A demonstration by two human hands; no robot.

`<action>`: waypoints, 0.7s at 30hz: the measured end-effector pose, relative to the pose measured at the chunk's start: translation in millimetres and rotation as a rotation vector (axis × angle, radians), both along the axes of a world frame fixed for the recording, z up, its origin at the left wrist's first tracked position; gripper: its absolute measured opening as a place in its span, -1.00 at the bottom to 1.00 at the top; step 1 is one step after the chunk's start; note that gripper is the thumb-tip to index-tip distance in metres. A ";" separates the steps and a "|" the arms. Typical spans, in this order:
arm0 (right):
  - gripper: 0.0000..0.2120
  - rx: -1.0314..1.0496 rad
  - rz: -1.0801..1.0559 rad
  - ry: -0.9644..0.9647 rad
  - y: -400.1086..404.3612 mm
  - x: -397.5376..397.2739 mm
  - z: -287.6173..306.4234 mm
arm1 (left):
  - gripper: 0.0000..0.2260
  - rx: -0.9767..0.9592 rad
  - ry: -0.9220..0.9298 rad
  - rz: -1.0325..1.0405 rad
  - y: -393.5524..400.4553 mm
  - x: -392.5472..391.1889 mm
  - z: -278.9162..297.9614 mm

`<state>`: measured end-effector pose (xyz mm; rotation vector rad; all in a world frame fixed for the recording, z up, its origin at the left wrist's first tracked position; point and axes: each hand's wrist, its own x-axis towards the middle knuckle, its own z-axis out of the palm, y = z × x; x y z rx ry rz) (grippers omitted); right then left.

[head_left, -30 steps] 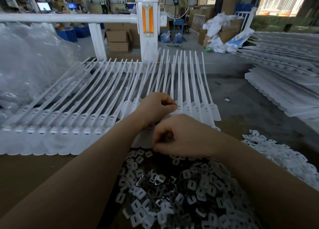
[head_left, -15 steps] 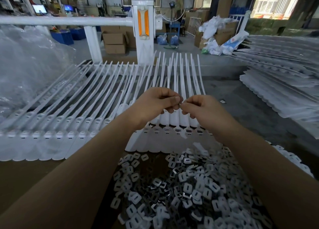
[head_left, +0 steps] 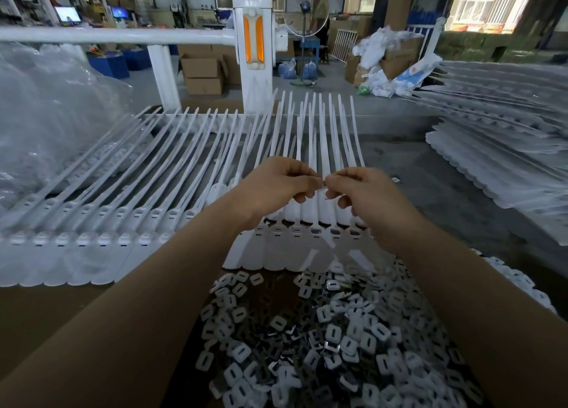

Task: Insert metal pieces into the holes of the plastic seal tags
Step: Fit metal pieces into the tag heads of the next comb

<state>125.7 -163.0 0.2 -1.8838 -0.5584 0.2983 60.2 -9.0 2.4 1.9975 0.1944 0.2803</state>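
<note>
I see the desk carrying a long row of white seal tags, straps fanned away from me. Nearer me than the tags lies a heap of white and metal pieces. Above the tags' right end, my left hand and right hand meet fingertip to fingertip, both with fingers curled, pinching something tiny between them; I cannot tell what it is.
</note>
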 end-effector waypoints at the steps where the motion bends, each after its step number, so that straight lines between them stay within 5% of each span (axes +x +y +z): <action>1: -0.87 0.062 -0.050 0.083 -0.1 2.3 -0.2 | -0.90 -0.008 0.014 0.016 -3.2 0.7 0.6; 7: -0.93 0.502 -0.359 0.605 -8.0 19.3 -1.8 | -0.92 0.036 0.172 -0.018 -45.8 8.1 -1.7; 21: -0.82 0.497 -0.471 0.633 -14.0 34.6 -9.6 | -0.81 0.408 0.218 0.041 -81.1 20.5 -21.8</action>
